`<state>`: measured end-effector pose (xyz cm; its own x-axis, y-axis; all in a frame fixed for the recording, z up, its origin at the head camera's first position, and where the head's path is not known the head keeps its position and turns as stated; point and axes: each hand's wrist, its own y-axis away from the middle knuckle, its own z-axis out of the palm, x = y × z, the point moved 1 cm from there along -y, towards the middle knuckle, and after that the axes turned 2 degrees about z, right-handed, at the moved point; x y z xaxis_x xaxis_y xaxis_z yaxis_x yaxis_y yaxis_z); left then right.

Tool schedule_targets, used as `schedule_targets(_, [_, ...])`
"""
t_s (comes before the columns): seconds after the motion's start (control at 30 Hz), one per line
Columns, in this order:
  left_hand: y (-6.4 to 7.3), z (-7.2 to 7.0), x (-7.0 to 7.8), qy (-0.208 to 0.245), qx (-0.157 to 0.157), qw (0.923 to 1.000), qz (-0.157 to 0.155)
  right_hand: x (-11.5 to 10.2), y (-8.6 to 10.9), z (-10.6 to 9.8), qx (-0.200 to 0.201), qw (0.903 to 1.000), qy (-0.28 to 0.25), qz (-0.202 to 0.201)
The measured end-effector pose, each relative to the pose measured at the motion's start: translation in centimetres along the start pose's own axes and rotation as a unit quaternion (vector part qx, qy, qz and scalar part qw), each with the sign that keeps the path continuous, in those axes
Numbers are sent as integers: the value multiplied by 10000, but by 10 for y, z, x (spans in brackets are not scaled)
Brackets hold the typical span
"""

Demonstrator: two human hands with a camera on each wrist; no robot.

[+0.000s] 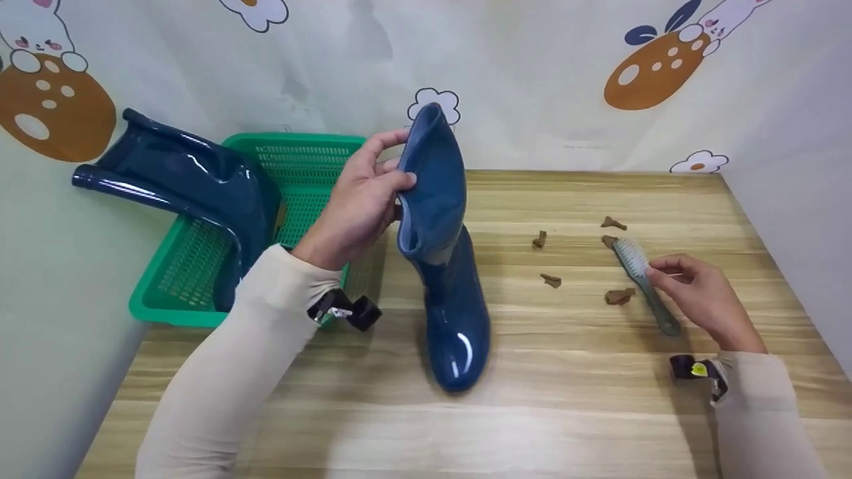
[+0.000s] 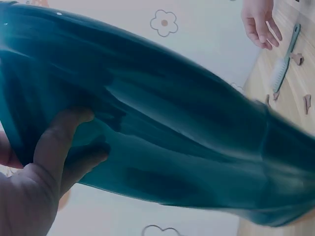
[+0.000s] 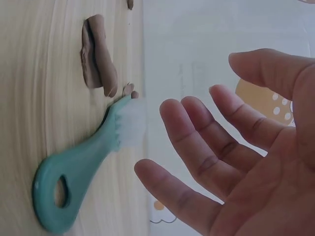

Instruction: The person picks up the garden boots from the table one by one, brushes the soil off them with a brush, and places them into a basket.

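My left hand point(image 1: 359, 206) grips the upper rim of a dark blue rubber boot point(image 1: 459, 319), thumb at the opening and fingers on the outside. The boot's toe points toward me and its shaft leans away from me. In the left wrist view the shaft point(image 2: 162, 123) fills the middle, with fingers pressed against its side. My right hand point(image 1: 699, 293) is held over a green scrub brush point(image 1: 655, 299) with white bristles that lies on the table. In the right wrist view the right hand's fingers point(image 3: 197, 142) are spread and loosely bent, apart from the brush.
A green plastic basket point(image 1: 143, 299) stands at the left with a second blue boot point(image 1: 193, 173) leaning out of it. Several brown clay-like pieces point(image 1: 619, 296) lie on the wooden table point(image 1: 546, 372) around the brush. A patterned sheet point(image 1: 532, 80) hangs behind.
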<state>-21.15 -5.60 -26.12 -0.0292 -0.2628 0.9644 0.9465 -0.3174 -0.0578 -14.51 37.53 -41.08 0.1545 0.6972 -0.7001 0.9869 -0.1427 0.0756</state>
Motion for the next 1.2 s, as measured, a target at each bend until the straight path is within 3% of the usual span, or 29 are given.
schedule_targets(0.23, [7, -7, 28, 11, 127, 9998, 170, -7, 0, 4, -123, 9998, -122, -77])
schedule_targets(0.6, [17, -16, 62, -201, 350, 9955, 854, -13, -1, 3, -192, 9997, -76, -98])
schedule_targets(0.77, [20, -22, 73, -328, 302, 9914, 1229, -13, 0, 2, -241, 9997, -61, -39])
schedule_targets(0.93, [21, -29, 81, -473, 474, 9875, 1427, -13, 0, 1, -223, 9997, -89, -92])
schedule_targets(1.1, [21, -42, 89, -310, 415, 9843, 1685, -13, 1, 1, -228, 9994, -176, -170])
schedule_targets(1.2, [20, -50, 95, -196, 556, 9834, 1717, -13, 1, 1, -222, 9994, -178, -202])
